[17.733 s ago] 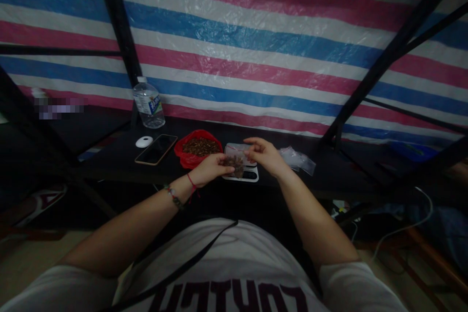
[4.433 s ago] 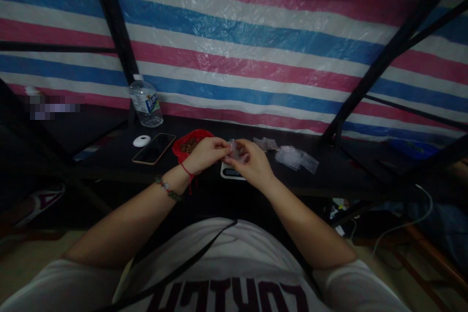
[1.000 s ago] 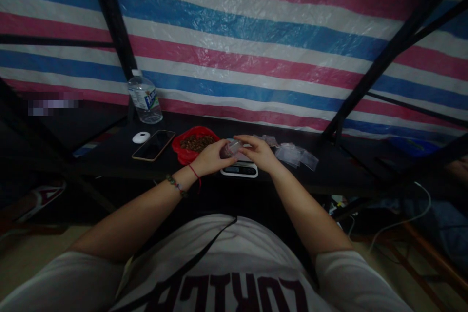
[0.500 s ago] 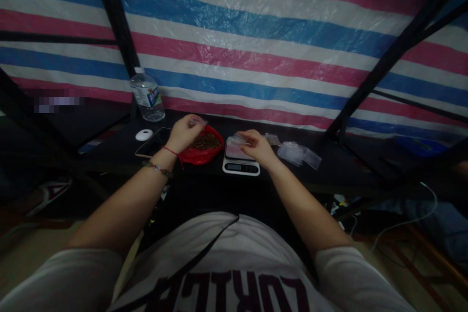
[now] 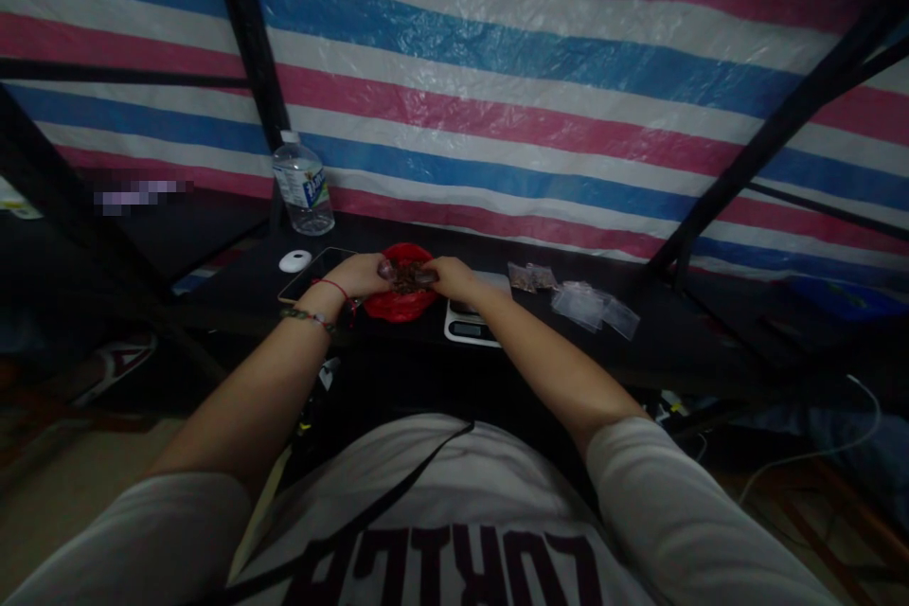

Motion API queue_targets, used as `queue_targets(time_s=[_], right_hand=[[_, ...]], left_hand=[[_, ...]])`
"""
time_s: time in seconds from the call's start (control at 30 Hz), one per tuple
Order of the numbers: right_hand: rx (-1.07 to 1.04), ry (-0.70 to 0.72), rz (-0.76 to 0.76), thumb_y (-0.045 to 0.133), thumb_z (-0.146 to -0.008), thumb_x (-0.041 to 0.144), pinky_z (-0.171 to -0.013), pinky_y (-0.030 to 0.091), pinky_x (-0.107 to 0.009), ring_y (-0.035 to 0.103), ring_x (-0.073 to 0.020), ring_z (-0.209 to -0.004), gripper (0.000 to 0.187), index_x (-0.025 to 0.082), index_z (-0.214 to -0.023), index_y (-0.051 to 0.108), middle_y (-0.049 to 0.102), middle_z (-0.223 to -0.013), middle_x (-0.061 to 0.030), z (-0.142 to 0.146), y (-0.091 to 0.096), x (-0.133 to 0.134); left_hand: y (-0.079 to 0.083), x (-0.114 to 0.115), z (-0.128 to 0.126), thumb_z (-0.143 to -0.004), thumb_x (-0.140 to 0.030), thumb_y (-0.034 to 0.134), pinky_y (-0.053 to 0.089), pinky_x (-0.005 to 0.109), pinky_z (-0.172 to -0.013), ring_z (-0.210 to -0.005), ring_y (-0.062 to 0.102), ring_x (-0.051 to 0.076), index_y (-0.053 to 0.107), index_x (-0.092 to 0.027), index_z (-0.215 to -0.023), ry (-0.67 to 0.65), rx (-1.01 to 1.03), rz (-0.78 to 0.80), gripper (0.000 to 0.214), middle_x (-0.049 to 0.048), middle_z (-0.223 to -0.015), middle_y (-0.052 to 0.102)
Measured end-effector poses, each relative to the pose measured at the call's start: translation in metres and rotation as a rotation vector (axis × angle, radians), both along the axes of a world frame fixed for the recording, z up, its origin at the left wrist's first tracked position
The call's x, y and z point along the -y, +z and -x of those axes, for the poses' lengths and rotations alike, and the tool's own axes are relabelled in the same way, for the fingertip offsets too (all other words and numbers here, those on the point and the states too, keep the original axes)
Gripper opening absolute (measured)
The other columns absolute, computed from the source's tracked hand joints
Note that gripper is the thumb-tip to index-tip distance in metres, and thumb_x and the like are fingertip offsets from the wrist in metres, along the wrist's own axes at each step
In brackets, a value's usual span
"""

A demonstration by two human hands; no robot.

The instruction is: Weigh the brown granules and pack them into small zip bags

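Note:
Both of my hands meet over a red bag (image 5: 398, 305) of small brown pieces (image 5: 404, 276) on the black table (image 5: 234, 289). My left hand (image 5: 362, 273) has its fingers curled at the left side of the pile, touching the pieces. My right hand (image 5: 447, 276) reaches in from the right and pinches a small clear bag (image 5: 421, 277) at the pile's edge. Blur hides what the left fingers hold. A white digital scale (image 5: 470, 326) sits just under my right wrist.
A filled small bag (image 5: 532, 276) and several empty clear bags (image 5: 595, 308) lie right of the scale. A phone (image 5: 307, 267), a white oval object (image 5: 294, 260) and a water bottle (image 5: 304, 185) stand left. Black frame bars cross a striped tarp behind.
Half a second ago my left hand was raised above the red bag and my right hand held the small bag over the scale. Both have come down together onto the pile.

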State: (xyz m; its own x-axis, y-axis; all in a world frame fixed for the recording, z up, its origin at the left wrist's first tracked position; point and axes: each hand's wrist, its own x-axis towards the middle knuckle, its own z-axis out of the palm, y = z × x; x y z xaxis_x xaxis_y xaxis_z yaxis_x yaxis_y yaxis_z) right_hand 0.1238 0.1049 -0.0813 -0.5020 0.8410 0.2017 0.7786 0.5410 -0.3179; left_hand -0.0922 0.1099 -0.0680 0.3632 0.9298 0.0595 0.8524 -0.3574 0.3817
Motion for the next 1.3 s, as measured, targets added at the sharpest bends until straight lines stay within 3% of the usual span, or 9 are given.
queue_targets(time_s=[0.3,0.5,0.9,1.03,1.17,1.3], right_hand=[[-0.121,0.028,0.108,0.065,-0.07,0.01,-0.084,0.047,-0.026,0.065,-0.0184,-0.092,0.033,0.019,-0.101,0.071,0.072,-0.101,-0.0043,0.018,-0.016,-0.025],[-0.234,0.098,0.209,0.068,-0.065,0.007,-0.085,0.047,-0.028,0.064,-0.017,-0.088,0.037,0.016,-0.101,0.069,0.071,-0.096,-0.0038,0.021,-0.018,-0.033],[-0.516,0.05,0.37,0.065,-0.061,0.005,-0.082,0.05,-0.029,0.065,-0.0151,-0.081,0.042,0.015,-0.103,0.065,0.07,-0.092,-0.0017,0.026,-0.031,-0.037],[-0.533,0.018,0.333,0.066,-0.061,0.005,-0.085,0.05,-0.029,0.065,-0.0156,-0.086,0.046,0.017,-0.105,0.064,0.07,-0.095,-0.0009,0.027,-0.031,-0.037],[-0.649,0.001,0.397,0.064,-0.064,0.005,-0.082,0.052,-0.03,0.066,-0.0161,-0.086,0.048,0.016,-0.11,0.061,0.07,-0.097,-0.0032,0.026,-0.026,-0.03],[-0.756,-0.044,0.431,0.064,-0.066,0.008,-0.079,0.054,-0.03,0.066,-0.0158,-0.085,0.049,0.016,-0.114,0.057,0.069,-0.098,-0.0043,0.023,-0.025,-0.025]], left_hand=[[-0.012,-0.007,-0.007,-0.058,-0.045,0.068,0.039,0.03,-0.058,-0.063,0.059,0.024,0.062,-0.022,-0.073,0.002,0.034,-0.017,0.028,0.0039,-0.065,0.065],[-0.022,-0.013,-0.001,-0.058,-0.042,0.069,0.038,0.028,-0.057,-0.062,0.056,0.02,0.06,-0.022,-0.069,0.015,0.241,-0.052,0.025,0.0007,-0.06,0.062],[-0.026,-0.023,0.004,-0.061,-0.043,0.07,0.047,0.03,-0.07,-0.074,0.06,0.018,0.059,-0.017,-0.085,-0.094,0.7,-0.001,0.037,0.0022,-0.08,0.066],[-0.026,-0.022,0.003,-0.061,-0.04,0.073,0.048,0.032,-0.074,-0.077,0.062,0.018,0.056,-0.017,-0.085,-0.128,0.796,0.017,0.037,0.0031,-0.083,0.067],[-0.023,-0.02,0.002,-0.061,-0.039,0.073,0.049,0.033,-0.076,-0.082,0.063,0.019,0.052,-0.017,-0.083,-0.138,0.891,0.044,0.038,0.0064,-0.094,0.068],[-0.021,-0.02,0.003,-0.062,-0.041,0.072,0.048,0.032,-0.075,-0.08,0.062,0.018,0.053,-0.017,-0.081,-0.091,0.863,-0.016,0.037,0.0061,-0.09,0.068]])
